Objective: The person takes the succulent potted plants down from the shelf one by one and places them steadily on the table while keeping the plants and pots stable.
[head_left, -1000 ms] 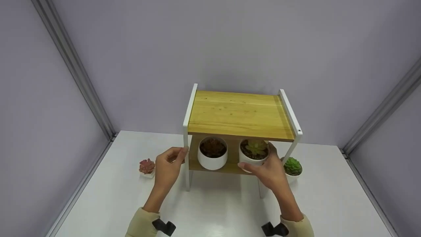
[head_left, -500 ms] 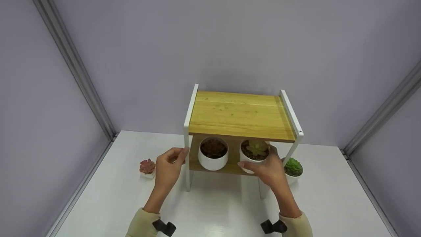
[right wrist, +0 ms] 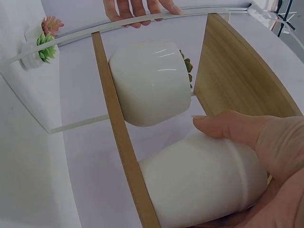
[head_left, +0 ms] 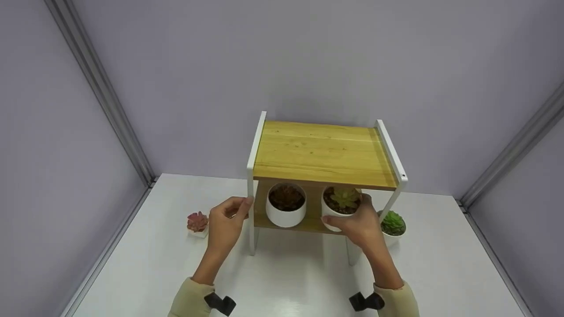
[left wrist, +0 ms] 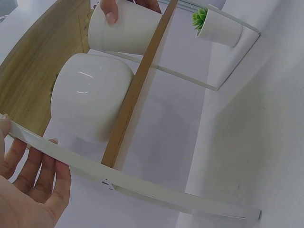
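A small two-tier stand with wooden shelves (head_left: 326, 154) and a white frame (head_left: 250, 187) stands in the middle of the head view. My left hand (head_left: 225, 226) grips the frame's front left upright, thumb on one side and fingers behind, as the left wrist view shows. On the lower shelf my right hand (head_left: 365, 226) holds a white plant pot (right wrist: 194, 175) with a yellow-green succulent (head_left: 345, 199), thumb across its front. The far fingers are mostly hidden behind it. Beside it on the same shelf sits a round white pot (head_left: 285, 218) with a dark reddish succulent (head_left: 286, 197).
Left of the stand, a red succulent (head_left: 197, 222) in a small white pot rests on the white table (head_left: 286, 281). A bright green succulent (head_left: 392, 223) in a white pot stands at the right, partly behind the frame. The upper shelf overhangs both shelf pots. Grey walls surround the table.
Hardly anything differs. My right thumb has slid slightly to the right along the pot's front, while my left hand keeps its grip on the upright.
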Action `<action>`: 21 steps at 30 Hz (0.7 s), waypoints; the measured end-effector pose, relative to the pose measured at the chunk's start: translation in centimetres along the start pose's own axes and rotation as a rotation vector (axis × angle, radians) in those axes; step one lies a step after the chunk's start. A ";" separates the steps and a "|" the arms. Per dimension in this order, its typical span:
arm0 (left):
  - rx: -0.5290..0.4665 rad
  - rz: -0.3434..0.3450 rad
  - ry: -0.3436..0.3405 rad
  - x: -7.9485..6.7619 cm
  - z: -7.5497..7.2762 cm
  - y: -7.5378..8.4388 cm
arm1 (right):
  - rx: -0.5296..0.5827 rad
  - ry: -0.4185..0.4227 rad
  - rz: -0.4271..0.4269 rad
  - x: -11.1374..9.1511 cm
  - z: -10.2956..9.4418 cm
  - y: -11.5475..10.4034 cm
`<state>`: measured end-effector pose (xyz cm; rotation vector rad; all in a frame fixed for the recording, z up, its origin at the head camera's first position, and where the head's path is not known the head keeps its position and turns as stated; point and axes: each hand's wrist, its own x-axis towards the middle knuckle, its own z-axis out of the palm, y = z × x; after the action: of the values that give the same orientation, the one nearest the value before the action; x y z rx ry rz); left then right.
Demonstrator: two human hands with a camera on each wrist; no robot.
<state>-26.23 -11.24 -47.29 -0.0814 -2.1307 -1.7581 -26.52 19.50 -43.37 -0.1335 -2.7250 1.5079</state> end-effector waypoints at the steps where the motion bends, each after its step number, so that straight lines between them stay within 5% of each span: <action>1: -0.002 0.002 -0.003 0.0 0.0 0.0 | -0.006 0.004 -0.002 0.0 0.0 0.0; 21: 0.005 -0.018 -0.002 0.0 0.0 0.1 | -0.022 0.020 -0.007 -0.2 0.2 0.0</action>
<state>-26.15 -11.22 -47.20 -0.0631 -2.1436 -1.7630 -26.35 19.26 -43.46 -0.1389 -2.7244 1.4672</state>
